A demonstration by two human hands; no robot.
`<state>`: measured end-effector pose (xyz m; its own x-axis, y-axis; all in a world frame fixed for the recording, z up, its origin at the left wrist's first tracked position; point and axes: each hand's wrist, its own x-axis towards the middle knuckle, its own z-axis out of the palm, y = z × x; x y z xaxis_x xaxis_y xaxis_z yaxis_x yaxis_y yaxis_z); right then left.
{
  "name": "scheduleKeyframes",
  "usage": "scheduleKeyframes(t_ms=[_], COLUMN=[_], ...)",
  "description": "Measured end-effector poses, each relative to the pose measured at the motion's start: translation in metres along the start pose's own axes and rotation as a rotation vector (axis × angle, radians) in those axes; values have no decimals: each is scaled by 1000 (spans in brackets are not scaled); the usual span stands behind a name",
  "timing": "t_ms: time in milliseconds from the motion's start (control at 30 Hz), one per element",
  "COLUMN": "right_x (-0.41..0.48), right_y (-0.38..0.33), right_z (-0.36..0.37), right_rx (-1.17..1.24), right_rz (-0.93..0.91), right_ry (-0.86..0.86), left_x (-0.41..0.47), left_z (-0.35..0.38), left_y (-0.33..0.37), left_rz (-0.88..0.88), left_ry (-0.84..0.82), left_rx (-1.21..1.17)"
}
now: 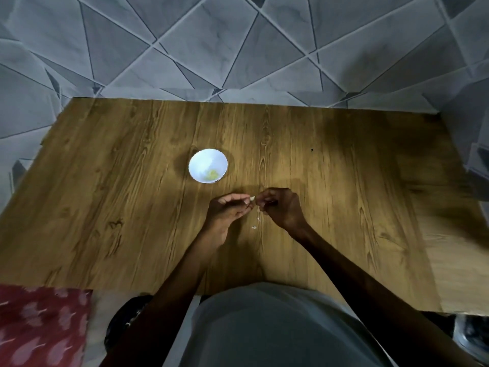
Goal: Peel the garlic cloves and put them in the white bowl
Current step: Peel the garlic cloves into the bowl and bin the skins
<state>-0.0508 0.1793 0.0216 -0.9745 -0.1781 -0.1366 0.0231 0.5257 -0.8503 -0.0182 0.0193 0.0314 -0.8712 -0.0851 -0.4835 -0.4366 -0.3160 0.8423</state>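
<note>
Fingers: the left hand (225,211), palm turned up just below the middle of the frame, and the right hand (281,207) beside it meet tip to tip. The curled fingers (239,199) of both pinch a small pale garlic clove (252,198) between them.
Clove: held just over the tabletop, below and right of the bowl and apart from it. It is too small to tell how much skin is on it.
Peel scraps: a few thin whitish flakes (254,227) lie on the tabletop just under the gap between the two hands.
Forearms: both bare forearms (344,266) come up from the bottom of the frame and cross the near edge of the tabletop.
Bowl: a small round white bowl with a wavy rim (194,161) stands upright at the centre of the frame, up and left of the hands, near them but not touching.
Bowl contents: a small heap of pale yellowish pieces (211,175) sits low on the right of its floor, too blurred to count.
Tabletop: a brown wood-grain tabletop (119,194) fills the middle band. A tiny dark speck (312,149) lies up and right of the hands.
Surroundings: a grey tiled wall with angular dark lines (238,43) spans the top, a red patterned cloth (39,327) is at lower left and a grey garment (277,327) at bottom centre.
</note>
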Motion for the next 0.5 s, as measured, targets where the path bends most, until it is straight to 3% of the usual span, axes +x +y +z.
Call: scheduleKeyframes(t_ms=[167,500], right_x=[5,15], right_y=[-10,-7], right_z=[-10,-12], right_rx=[116,-182], right_rz=[7,-234], right_ry=[-14,30], left_x=[3,19], left_z=[2,13], left_y=[7,17], left_rz=[31,-20], left_ry=[-40,-20], left_rx=[98,38])
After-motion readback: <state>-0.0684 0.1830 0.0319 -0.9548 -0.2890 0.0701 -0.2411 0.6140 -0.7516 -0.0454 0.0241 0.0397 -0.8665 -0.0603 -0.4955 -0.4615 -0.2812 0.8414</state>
